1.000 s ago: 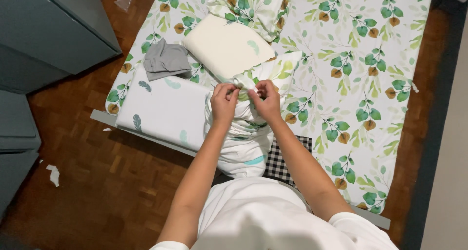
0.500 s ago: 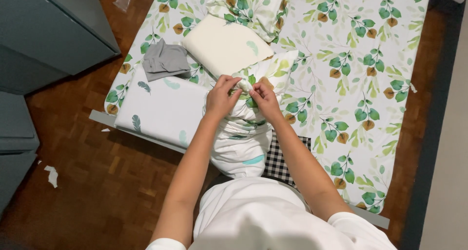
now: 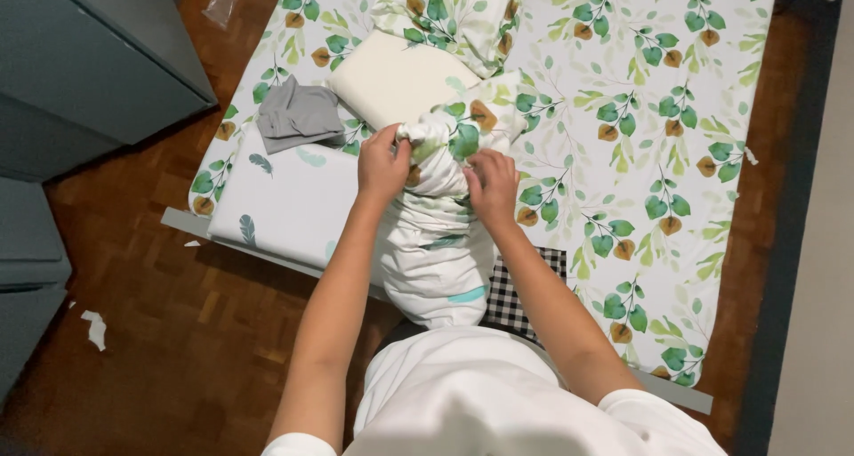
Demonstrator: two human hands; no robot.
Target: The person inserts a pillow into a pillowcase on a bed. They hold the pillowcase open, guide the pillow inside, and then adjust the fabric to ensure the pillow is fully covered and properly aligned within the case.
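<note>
two hands [image 3: 384, 164] [image 3: 490, 185] on soft bunched pillowcase [image 3: 449, 136]

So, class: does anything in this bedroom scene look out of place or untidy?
Yes. Torn white scraps and a clear wrapper lie on the wooden floor, and a grey garment sits crumpled on the bed beside the bare pillow.

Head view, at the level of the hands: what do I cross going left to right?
Grey cabinet → wood floor → grey folded cloth → left hand → bunched leaf-print pillowcase → right hand → leaf-print bedsheet.
</note>
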